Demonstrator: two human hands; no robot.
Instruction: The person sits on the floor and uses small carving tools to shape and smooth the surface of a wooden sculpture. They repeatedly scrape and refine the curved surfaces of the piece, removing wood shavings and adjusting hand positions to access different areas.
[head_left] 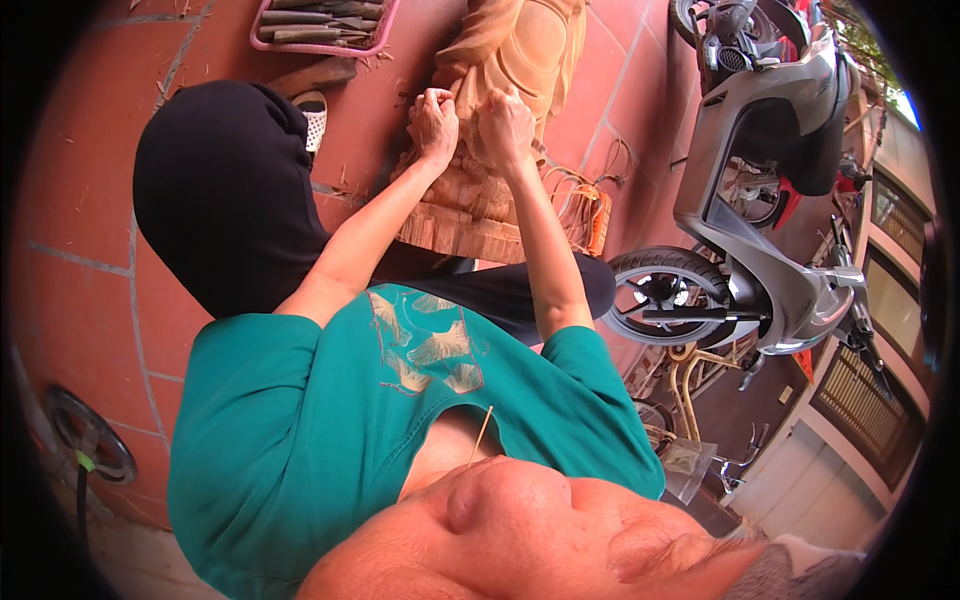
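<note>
A carved wooden statue [530,50] with draped folds lies on the floor in front of me, its rough base [450,232] toward my body. Against its left side is my left hand [435,128], with curled fingers pressed together. My right hand [505,130] is closed in a fist over the carving, close beside the left. Anything in either hand is too hidden or small to make out. Both forearms reach forward over my bent legs [225,190] in dark trousers.
A pink basket [385,35] of chisels [315,28] stands at far left, near a dark wooden piece [315,77] and white shoe [314,118]. Right of the statue are an orange object [601,222] and cords. A grey motorbike [745,215] stands farther right. Wood chips dot the red tiles.
</note>
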